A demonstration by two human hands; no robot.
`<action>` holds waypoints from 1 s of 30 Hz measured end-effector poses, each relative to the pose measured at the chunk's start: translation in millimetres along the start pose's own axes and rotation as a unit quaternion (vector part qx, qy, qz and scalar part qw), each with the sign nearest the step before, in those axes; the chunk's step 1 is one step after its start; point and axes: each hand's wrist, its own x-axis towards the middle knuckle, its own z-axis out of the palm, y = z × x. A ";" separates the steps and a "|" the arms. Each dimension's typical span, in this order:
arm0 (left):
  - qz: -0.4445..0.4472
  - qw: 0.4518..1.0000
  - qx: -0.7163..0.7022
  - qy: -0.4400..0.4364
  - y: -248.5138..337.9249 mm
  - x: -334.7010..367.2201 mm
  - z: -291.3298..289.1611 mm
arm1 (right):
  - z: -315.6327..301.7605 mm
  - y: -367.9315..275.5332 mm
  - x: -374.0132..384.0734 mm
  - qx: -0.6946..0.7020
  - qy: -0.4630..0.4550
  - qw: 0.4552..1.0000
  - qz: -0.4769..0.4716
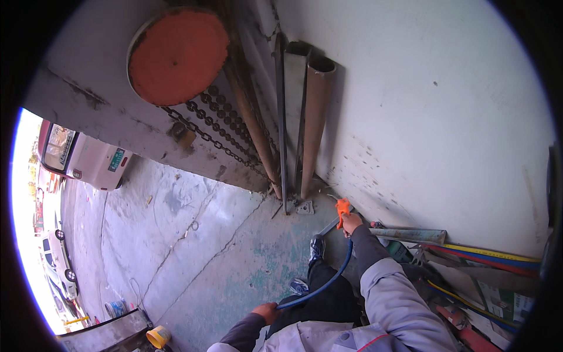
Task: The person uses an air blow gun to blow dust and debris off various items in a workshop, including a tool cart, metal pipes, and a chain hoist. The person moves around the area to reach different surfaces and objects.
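- While the right hand (352, 224) grips the orange blow gun (343, 210) near the foot of the white wall (440, 117), the left hand (268, 312) clasps the blue hose (323, 289).
- A sharp pull on the hose could jerk the gun aside.
- Knocking the leaning metal tubes (315, 126) could topple them, as they look unsecured.
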 end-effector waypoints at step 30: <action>0.067 0.979 -0.157 0.115 13.5 19.8 -73.9 | 5.5 -29.6 -35.3 0.066 0.035 0.995 -0.065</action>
